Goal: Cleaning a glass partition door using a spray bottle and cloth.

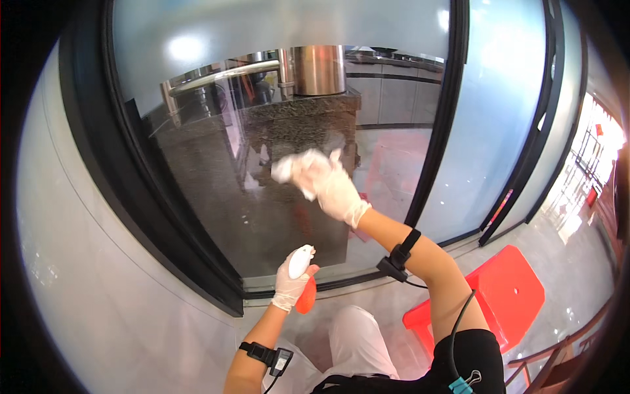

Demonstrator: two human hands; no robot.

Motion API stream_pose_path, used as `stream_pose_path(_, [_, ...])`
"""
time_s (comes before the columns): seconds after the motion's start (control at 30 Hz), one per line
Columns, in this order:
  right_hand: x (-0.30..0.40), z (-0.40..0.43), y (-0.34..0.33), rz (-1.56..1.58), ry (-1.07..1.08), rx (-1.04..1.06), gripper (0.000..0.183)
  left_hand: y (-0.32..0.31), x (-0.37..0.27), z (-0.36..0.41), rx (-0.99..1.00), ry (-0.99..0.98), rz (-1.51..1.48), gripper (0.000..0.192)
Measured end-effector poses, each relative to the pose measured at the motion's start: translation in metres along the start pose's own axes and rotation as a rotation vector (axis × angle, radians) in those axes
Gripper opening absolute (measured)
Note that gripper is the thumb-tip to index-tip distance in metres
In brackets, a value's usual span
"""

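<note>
A glass door panel (206, 197), frosted at the top and see-through lower down, stands in a black frame before me. My right hand (332, 187), in a pale thin glove and blurred, is up at the glass with a white cloth (285, 169) in its fingers. Whether the cloth touches the pane I cannot tell. Lower and to the left, my left hand (290, 283), gloved as well, grips a spray bottle with a white head (300, 262) and an orange body (306, 296). The bottle is near the foot of the door.
A red plastic stool (512, 290) stands on the tiled floor at my right. Further frosted panels (502, 98) continue to the right, and a pale wall (123, 276) is on the left. Behind the glass are a dark stone counter (315, 111) and a metal cylinder (320, 71). Wooden furniture (556, 359) shows lower right.
</note>
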State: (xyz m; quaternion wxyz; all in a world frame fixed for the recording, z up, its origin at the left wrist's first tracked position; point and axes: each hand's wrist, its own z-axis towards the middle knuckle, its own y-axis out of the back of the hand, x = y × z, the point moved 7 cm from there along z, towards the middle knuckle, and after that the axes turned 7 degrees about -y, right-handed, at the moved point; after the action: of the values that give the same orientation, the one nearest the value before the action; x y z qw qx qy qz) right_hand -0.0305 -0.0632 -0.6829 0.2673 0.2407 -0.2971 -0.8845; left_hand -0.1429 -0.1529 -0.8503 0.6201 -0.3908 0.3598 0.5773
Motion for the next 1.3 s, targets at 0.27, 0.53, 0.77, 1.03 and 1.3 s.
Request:
stream_pose_path(0.27, [-0.117, 0.075, 0.143, -0.378, -0.211, -0.503, 0.058, 0.018, 0.030, -0.023, 0.014, 0.121, 0.104, 0.046])
stream_pose_path(0.53, [-0.065, -0.009, 0.027, -0.423, -0.452, -0.089, 0.063, 0.033, 0.072, -0.049, -0.045, 0.158, 0.109, 0.048])
stream_pose_path(0.77, [-0.092, -0.009, 0.053, -0.449, -0.195, -0.023, 0.058, 0.009, 0.024, -0.026, 0.055, 0.145, 0.122, 0.047])
stream_pose_path(1.03, [-0.121, 0.056, 0.122, -0.190, -0.456, -0.643, 0.061, -0.026, 0.020, -0.012, 0.076, 0.078, -0.129, 0.049])
stream_pose_path(1.3, [-0.077, -0.036, 0.034, -0.271, -0.004, 0.065, 0.051, -0.031, 0.009, -0.015, 0.151, 0.083, -0.042, 0.047])
